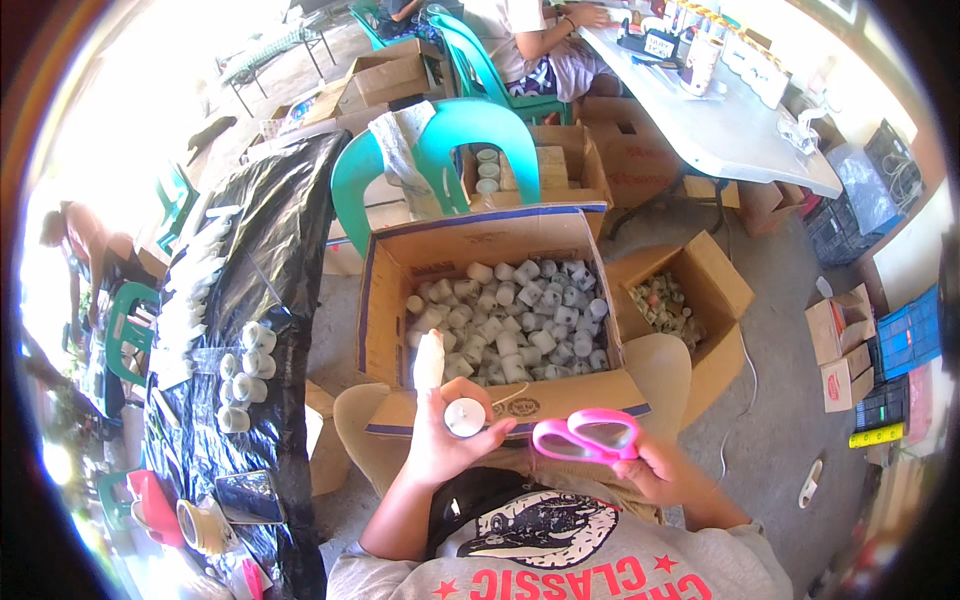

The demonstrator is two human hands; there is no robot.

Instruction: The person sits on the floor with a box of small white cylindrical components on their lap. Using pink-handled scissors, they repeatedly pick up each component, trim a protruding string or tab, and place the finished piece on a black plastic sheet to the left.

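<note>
My left hand (447,437) is closed around a small white candle (464,417), its round end facing up with a dark dot at the middle. One finger of that hand points up and is wrapped in white (430,360). In my right hand (660,470) is a pair of scissors (572,428) with pink handle loops; the blades are hard to make out. Just beyond both hands, against my knees, stands an open cardboard box (480,240) holding many similar small white candles (507,342).
Black plastic (290,190) covers a table at left, bearing white cylinders (247,378), a phone (250,497) and a tape roll (200,527). A green chair (440,150) stands behind the box. A smaller carton (720,285) is at right. A person (510,50) sits by a white table (720,130).
</note>
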